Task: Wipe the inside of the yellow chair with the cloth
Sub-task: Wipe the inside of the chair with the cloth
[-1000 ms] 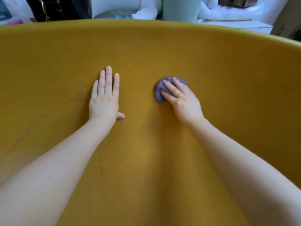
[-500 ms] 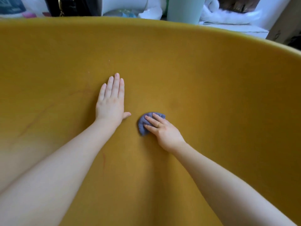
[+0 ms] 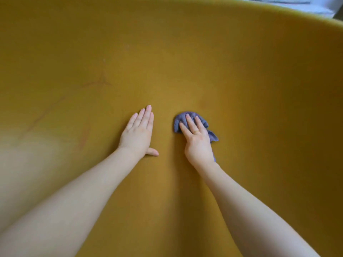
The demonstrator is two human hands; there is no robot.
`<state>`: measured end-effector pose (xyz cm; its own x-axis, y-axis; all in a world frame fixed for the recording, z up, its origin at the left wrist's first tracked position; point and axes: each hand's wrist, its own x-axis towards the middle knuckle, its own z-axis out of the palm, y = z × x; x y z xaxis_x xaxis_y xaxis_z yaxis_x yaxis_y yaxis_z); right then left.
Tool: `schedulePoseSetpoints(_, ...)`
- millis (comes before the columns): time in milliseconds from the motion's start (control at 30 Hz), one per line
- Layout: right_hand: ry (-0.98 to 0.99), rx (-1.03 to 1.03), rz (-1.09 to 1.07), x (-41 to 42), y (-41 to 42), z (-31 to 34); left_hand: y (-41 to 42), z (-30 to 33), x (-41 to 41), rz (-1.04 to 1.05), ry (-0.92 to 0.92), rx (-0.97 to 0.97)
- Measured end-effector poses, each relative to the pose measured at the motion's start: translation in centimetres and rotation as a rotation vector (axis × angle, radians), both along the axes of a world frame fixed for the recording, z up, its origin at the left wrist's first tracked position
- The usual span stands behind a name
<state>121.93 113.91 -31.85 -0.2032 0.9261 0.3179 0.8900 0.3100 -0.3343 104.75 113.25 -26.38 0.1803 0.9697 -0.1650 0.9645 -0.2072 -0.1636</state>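
The yellow chair (image 3: pixel 241 75) fills almost the whole view, its curved inner wall rising to a rim at the top right. My right hand (image 3: pixel 197 140) lies flat with straight fingers on a small crumpled blue-grey cloth (image 3: pixel 181 118) and presses it against the chair's inner surface. Part of the cloth sticks out to the right of the palm. My left hand (image 3: pixel 139 133) rests flat on the bare yellow surface just left of the cloth, fingers together and thumb out.
Faint reddish scuff lines (image 3: pixel 101 82) mark the chair's inner wall up and to the left of my left hand. A strip of pale objects (image 3: pixel 289 4) shows beyond the rim at the top right.
My right hand slid the cloth down toward me, then back to the right, away from my left hand. The view dropped, so the room behind the rim is nearly out of sight.
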Motion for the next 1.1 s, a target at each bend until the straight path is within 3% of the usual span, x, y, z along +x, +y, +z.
schedulePoseSetpoints(133, 0.025, -0.180, 0.066, -3.2, -2.4, -0.2, -1.4, 0.8, -2.2, 0.037, -0.179, 0.042)
schedulePoseSetpoints(233, 0.025, -0.211, 0.161, -6.1, -5.3, -1.0, -5.6, 0.3, -5.2, 0.082, -0.204, 0.070)
schedulePoseSetpoints(400, 0.037, -0.353, 0.482, -10.7, -12.1, -1.4, -12.2, 0.8, -8.4, 0.259, -0.020, -0.082)
schedulePoseSetpoints(567, -0.110, -0.374, 0.688, -10.3, -13.1, -0.4, -15.5, 1.8, -9.2, 0.419, 0.191, -0.121)
schedulePoseSetpoints(667, -0.184, -0.339, 0.585, -8.7, -9.6, -0.3, -16.6, 1.3, -9.8, 0.475, 0.272, -0.190)
schedulePoseSetpoints(767, -0.141, -0.315, 0.350, -7.1, -6.2, 0.0, -17.4, 0.5, -11.0, 0.543, 0.222, -0.255)
schedulePoseSetpoints(867, -0.151, -0.260, 0.284, -7.6, -6.3, -0.6, -17.8, 0.1, -11.6, 0.557, 0.158, -0.272)
schedulePoseSetpoints(1100, 0.051, -0.222, 0.575, -13.3, -13.1, -2.3, -18.2, -0.6, -11.9, 0.589, 0.035, -0.228)
